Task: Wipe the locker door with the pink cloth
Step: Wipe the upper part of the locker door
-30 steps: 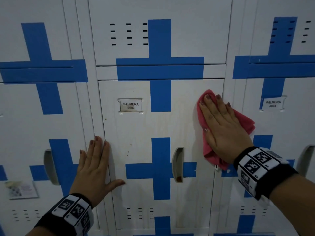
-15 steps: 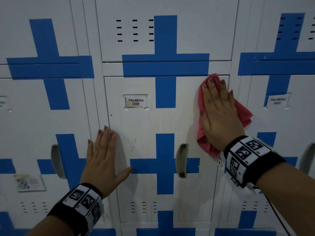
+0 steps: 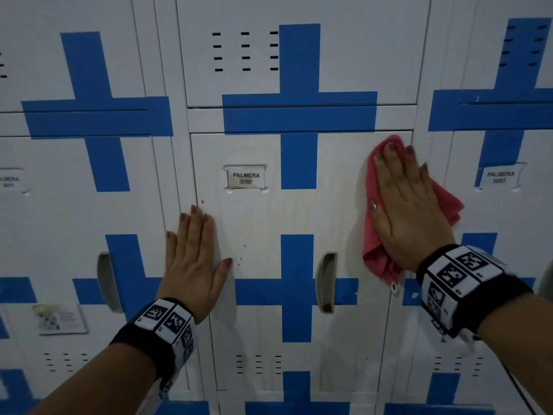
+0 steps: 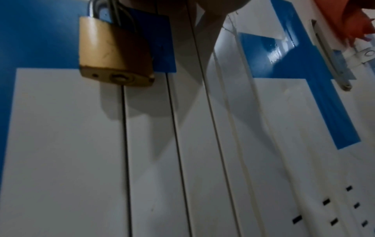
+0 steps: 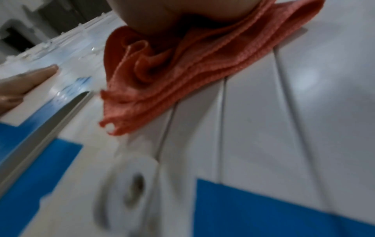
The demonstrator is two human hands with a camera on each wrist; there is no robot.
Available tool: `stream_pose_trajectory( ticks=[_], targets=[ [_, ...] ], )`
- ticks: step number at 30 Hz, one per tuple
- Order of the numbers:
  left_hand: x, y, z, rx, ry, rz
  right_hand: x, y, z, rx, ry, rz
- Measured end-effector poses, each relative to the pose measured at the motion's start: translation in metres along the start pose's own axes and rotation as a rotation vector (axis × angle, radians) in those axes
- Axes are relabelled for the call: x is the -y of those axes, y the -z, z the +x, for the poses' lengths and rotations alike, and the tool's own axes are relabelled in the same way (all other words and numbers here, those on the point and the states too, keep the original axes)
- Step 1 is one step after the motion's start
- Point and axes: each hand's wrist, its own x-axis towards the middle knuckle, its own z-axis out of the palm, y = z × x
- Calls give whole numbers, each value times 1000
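The white locker door with blue cross stripes and a "PALMERA 0007" label fills the middle of the head view. My right hand lies flat with straight fingers on the pink cloth, pressing it against the door's upper right corner. The cloth bunches under my palm in the right wrist view. My left hand rests flat on the door's left edge, fingers straight and pointing up. Faint yellowish stains mark the door's middle.
A recessed handle sits right of the door's centre, with a hasp below the cloth. A brass padlock hangs on the neighbouring locker to the left. More lockers surround this one on every side.
My right hand has slid the cloth upward along the door's right edge to its top corner. My left hand stays flat near the left edge.
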Motion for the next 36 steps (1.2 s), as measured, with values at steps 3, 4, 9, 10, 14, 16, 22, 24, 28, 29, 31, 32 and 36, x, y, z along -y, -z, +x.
stream_pose_trajectory(
  ticks=[3,4,9,10,14,16,22,24,28,29,31,32,36],
  targets=[
    [1,-1,0,-2,-2,0,8,3,12,-81,-103,21],
    [1,-1,0,-3,-1,2,12,3,16,-92,-113,10],
    [1,-3,0,-13,-5,3,22,-1,17,-70,-59,-16],
    [1,-3,0,-15,-5,3,23,-2,16,-62,-32,-20],
    [2,-4,0,-20,-2,8,23,-6,8,-15,42,-41],
    [2,-4,0,-18,-1,5,22,-9,2,9,55,-45],
    [2,-3,0,-1,4,7,12,-12,-11,59,83,-48],
    [2,-3,0,-1,5,12,6,-9,-12,81,88,-66],
    [3,-4,0,9,5,18,2,-3,-7,41,16,-44],
    [4,-4,0,10,5,21,4,-3,-5,21,-6,-36],
    [4,-4,0,4,1,21,7,-2,1,-17,-36,-24],
    [3,-4,0,0,-2,20,10,-1,4,-32,-44,-21],
    [3,-5,0,-11,-1,20,18,1,18,-58,-33,-27]
  ],
)
